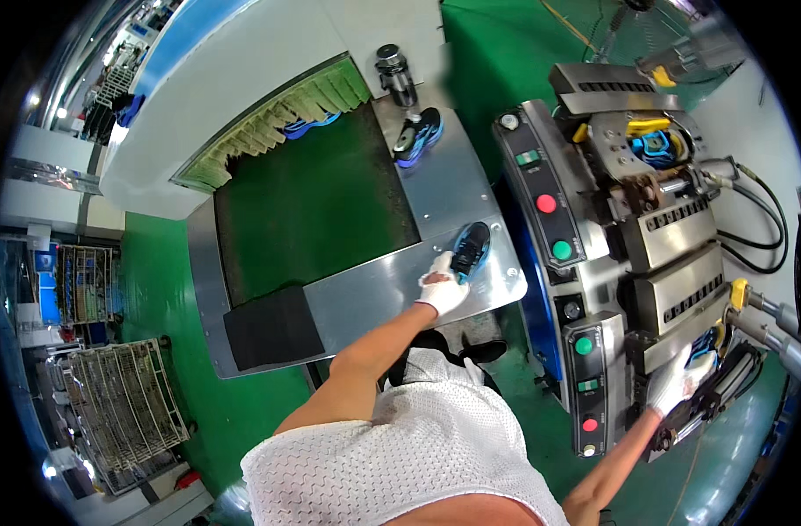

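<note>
My left hand (pixel 444 286), in a white glove, is closed around the near end of a black and blue sports shoe (pixel 471 249) at the right corner of a metal table. Over at the right, my gloved right hand (pixel 678 384) reaches into the lower station of a steel pressing machine (pixel 674 289). Its fingers are on a blue shoe (pixel 705 344) there, partly hidden by the hand and the metal parts. Another blue shoe (pixel 653 149) sits in the machine's upper station under a yellow part.
Beside the opening, a black and blue shoe (pixel 418 138) stands near a metal flask (pixel 395 75). A green conveyor belt (pixel 322 210) runs under a fringed curtain (pixel 278 114), with a blue shoe (pixel 311 125) beneath it. A black mat (pixel 273 329) lies at the table's front left. Wire racks (pixel 124 412) stand left.
</note>
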Tool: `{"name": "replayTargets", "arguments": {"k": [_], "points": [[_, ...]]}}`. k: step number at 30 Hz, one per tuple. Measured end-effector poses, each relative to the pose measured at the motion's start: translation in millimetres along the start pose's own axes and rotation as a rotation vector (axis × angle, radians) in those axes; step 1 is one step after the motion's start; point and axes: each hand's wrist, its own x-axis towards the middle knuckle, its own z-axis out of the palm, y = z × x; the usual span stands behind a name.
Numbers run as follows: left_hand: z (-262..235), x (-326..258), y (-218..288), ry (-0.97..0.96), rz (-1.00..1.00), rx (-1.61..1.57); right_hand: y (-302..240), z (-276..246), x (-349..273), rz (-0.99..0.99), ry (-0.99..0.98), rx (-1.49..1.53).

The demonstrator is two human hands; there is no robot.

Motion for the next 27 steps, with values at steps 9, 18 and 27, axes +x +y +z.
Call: {"name": "replayTargets", "arguments": {"k": [9,18,27], "points": [[-112,90,-30,-0.632,0.408,-0.011,-111,80,-192,-0.206,-0.646,-0.775],[-337,445,-219,0.471,0.445,0.760,-176,8,-294,0.214,-0.894,-0.646],[-384,534,-256,-0.009,0.271,1.053,-223,-15,-343,0.625,-1.151,-0.754]]}}
